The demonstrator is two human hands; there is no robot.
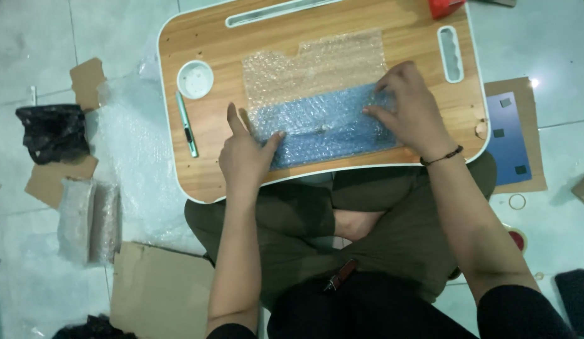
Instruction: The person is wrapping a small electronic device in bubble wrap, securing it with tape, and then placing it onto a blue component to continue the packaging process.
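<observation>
A flat blue item (333, 125) lies wrapped in clear bubble wrap (314, 66) on a small wooden lap table (216, 37). My left hand (242, 154) rests on the wrap's left end, index finger raised, thumb pressing the blue item. My right hand (411, 107) presses down on the right end with fingers bent over the wrap. The upper part of the bubble wrap lies flat on the wood beyond the blue item.
A green utility knife (187, 125) and a round white cup recess (195, 80) sit left of the wrap. Loose bubble wrap (132, 163), cardboard pieces (157, 289), wrapped parcels (88, 220) and a black bag (52, 132) lie on the tiled floor at left. Tape rolls (517, 202) lie at right.
</observation>
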